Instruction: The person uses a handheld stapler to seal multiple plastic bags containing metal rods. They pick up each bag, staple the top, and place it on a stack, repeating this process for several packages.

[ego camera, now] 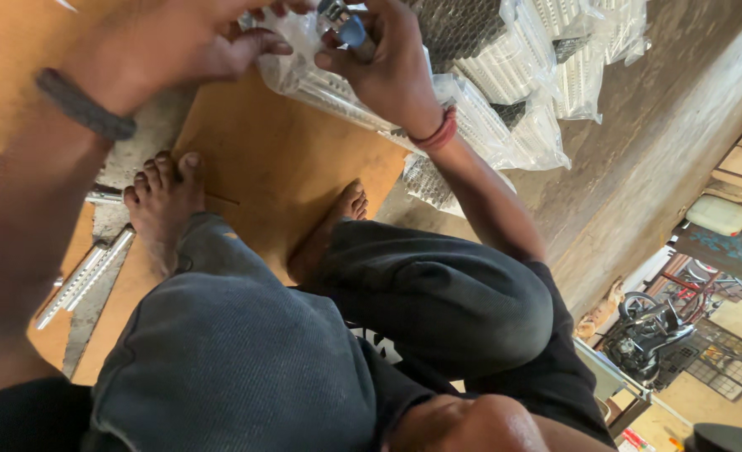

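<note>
I sit crouched on a brown board (pixel 279 159), bare feet below me. My right hand (pixel 387 63) grips a small metal tool with a blue-grey handle (pixel 350 29) at the top of the view. My left hand (pixel 178 42) holds the edge of a clear plastic bag of perforated metal strips (pixel 320 84), fingers curled on the plastic. The two hands are close together over the bag. The tool's tip is cut off by the frame edge.
More plastic-wrapped bundles of perforated metal parts (pixel 538 67) lie stacked at top right. Loose metal strips (pixel 86 276) lie on the floor at left. A concrete ledge (pixel 664 167) runs along the right; a motorbike (pixel 651 331) stands beyond it.
</note>
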